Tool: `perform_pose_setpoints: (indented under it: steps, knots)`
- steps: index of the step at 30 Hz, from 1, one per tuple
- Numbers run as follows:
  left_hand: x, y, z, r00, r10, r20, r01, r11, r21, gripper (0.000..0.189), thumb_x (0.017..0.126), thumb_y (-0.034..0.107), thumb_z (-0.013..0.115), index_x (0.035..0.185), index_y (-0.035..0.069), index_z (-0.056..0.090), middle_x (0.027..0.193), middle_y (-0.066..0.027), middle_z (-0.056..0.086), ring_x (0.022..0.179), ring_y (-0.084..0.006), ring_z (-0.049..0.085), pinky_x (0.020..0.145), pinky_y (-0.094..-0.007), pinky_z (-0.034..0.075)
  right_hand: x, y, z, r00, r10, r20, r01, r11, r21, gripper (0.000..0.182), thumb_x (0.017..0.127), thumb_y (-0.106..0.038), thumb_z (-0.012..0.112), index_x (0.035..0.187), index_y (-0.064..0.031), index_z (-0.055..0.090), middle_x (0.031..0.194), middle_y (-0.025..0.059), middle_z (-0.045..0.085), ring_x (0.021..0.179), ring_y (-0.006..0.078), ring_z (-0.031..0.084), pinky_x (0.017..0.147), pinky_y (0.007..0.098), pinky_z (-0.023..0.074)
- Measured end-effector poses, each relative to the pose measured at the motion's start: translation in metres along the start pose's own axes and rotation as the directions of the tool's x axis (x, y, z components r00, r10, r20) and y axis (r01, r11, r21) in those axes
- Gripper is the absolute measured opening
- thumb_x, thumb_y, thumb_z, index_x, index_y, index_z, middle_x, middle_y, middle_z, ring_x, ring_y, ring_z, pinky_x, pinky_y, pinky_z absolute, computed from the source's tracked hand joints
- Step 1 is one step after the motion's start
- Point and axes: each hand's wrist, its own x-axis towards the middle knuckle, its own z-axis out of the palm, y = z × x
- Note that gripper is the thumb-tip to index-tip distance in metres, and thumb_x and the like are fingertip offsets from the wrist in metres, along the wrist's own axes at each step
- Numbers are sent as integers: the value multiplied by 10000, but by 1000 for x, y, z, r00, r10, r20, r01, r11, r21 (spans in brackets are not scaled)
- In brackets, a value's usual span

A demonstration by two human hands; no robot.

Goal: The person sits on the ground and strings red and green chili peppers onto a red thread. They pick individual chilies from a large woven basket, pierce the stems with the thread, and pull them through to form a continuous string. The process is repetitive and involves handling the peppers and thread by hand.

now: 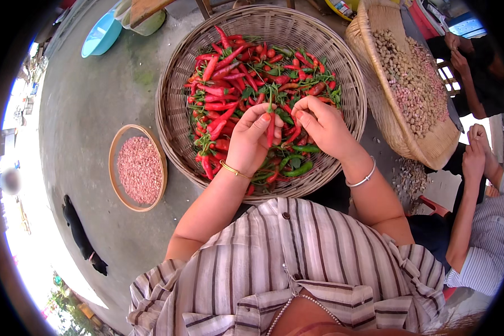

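A large round wicker basket (pixel 172 84) holds many red chili peppers (pixel 222 92) with green stems and leaves, and several green peppers (pixel 299 169) near its front. Over the basket, my left hand (pixel 256 130) pinches one red chili pepper (pixel 271 129) between thumb and fingers, its green stem pointing up. My right hand (pixel 319 124) is a little to the right of it, thumb and index finger brought close together above the peppers. Whether something small sits between those fingertips, I cannot tell.
On the floor to the left stands a round tray (pixel 112 176) of pink kernels; a black animal (pixel 80 233) lies beyond it. A woven scoop basket (pixel 371 67) of peanuts is at the right, beside two people (pixel 472 164). A blue basin (pixel 103 35) stands at the back left.
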Motion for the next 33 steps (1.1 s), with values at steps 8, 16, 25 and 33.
perform_pose_setpoints:
  steps: [8, 16, 25, 33]
  knots:
    - [-2, -3, -2, 1000, 20, 3, -20, 1000, -3, 156, 886, 144, 521, 1013, 54, 528, 812, -80, 595, 627, -137, 544, 549, -236, 438, 1, 0, 16, 952, -298, -65, 278, 937, -210, 142, 803, -24, 588, 939, -2, 626, 720, 51, 498, 608, 127, 479, 539, 257, 397]
    - [-5, -4, 1, 984, 180, 18, -180, 966, 185, 168, 842, 73, 583, 999, 45, 530, 804, -57, 587, 666, -105, 534, 592, -207, 440, -5, -5, 23, 971, -220, -88, 208, 969, -134, 144, 796, -34, 586, 935, -15, 618, 699, 84, 519, 603, 196, 512, 555, 307, 415]
    - [-14, 3, 12, 827, 539, 160, -341, 255, 905, 215, 746, -39, 641, 933, 26, 558, 818, -2, 554, 666, -60, 464, 578, -182, 378, -9, 1, 26, 988, -123, -97, 126, 992, 23, 105, 805, -27, 576, 901, 2, 605, 711, 77, 535, 596, 154, 498, 553, 283, 401]
    - [-12, 4, 8, 744, 590, 316, -448, 89, 890, 242, 677, -31, 683, 884, 35, 576, 839, -72, 599, 750, -195, 568, 633, -266, 456, -12, 4, 30, 981, -128, -149, 144, 985, 99, 86, 812, -33, 578, 884, 2, 610, 720, 65, 535, 631, 128, 502, 577, 258, 413]
